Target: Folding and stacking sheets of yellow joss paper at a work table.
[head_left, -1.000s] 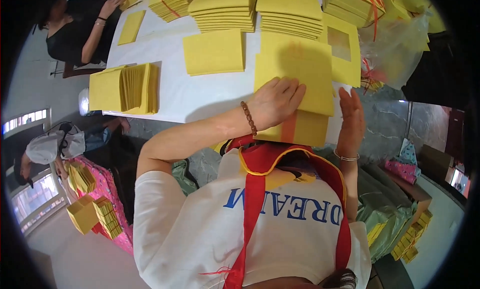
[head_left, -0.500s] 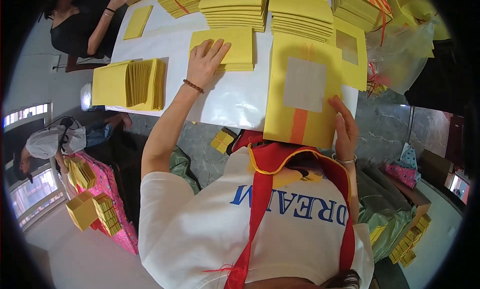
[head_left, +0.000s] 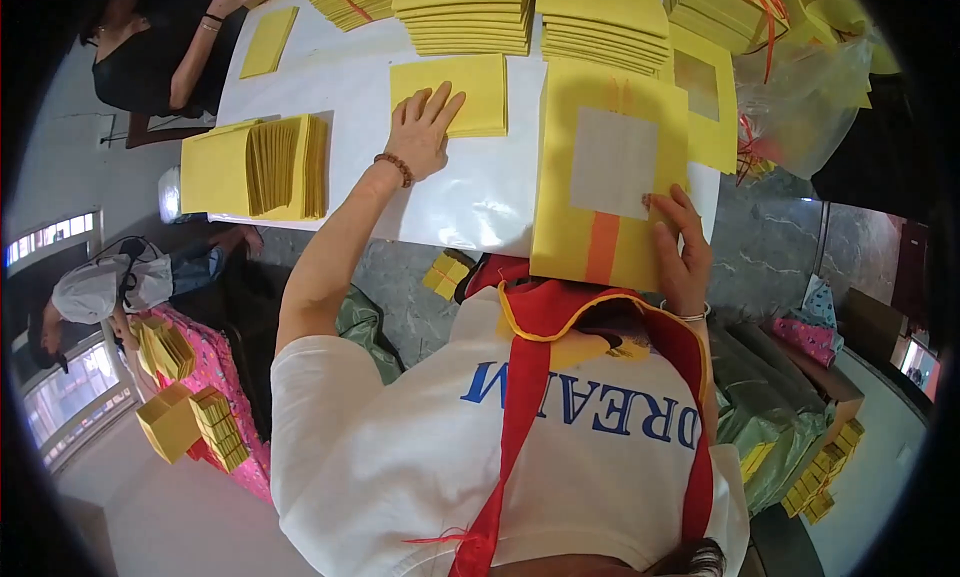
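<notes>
My left hand (head_left: pixel 420 134) lies with fingers spread on the near edge of a small yellow paper packet (head_left: pixel 475 82) on the table. A beaded bracelet circles that wrist. To the right, a larger yellow paper piece (head_left: pixel 555 192), with a grey rectangle and an orange strip, lies at the table's front edge, partly overhanging it. My right hand (head_left: pixel 685 239) is at its right side, fingers slightly bent and apart, fingertips touching the surface near the grey rectangle. Whether it is one sheet or a pile cannot be told.
Tall yellow stacks (head_left: pixel 460 22) line the back of the white table (head_left: pixel 455 217). A fanned yellow bundle (head_left: pixel 225 172) stands at the left edge. A clear plastic bag (head_left: pixel 800 117) is at right. One person (head_left: pixel 150 47) sits far left; another (head_left: pixel 100 287) is by a pink-covered table.
My right hand has moved left, its fingertips now on the yellow paper. My left hand has drawn slightly nearer, and the small packet's near edge looks more even.
</notes>
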A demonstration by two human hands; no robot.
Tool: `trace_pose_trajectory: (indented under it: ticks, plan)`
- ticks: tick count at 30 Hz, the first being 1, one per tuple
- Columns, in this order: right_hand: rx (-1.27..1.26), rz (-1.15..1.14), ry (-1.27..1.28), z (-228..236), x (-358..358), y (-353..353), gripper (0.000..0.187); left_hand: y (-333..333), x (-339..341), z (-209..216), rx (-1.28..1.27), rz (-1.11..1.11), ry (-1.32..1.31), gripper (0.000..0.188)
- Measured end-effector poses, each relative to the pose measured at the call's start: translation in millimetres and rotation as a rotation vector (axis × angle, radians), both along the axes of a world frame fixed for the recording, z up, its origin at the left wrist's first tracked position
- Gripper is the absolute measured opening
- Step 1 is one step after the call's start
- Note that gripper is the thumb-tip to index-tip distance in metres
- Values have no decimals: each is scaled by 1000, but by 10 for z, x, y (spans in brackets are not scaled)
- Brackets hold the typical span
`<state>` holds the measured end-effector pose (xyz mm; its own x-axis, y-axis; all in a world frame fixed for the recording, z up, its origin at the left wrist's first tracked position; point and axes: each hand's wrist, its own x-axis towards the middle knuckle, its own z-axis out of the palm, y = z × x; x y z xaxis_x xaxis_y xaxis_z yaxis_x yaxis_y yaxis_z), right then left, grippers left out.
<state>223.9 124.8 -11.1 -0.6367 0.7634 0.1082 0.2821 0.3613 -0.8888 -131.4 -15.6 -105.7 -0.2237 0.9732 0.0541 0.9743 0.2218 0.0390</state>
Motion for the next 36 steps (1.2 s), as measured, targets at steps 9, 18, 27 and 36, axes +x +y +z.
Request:
trace_pose_trajectory:
  ticks: [9, 18, 27, 36]
  plan:
    - [50, 74, -2, -40, 53, 51, 30, 43, -102, 172, -57, -69, -63, 72]
    - [88, 130, 7, -51, 76, 83, 31, 62, 239, 669, 69, -112, -69, 72]
    - [73, 104, 26, -23, 54, 63, 30, -72, 1589, 1273, 202, -543, -339, 45]
    - [-208, 114, 158, -96, 116, 92, 39, -14, 1525, 1284, 192, -490, -720, 14]
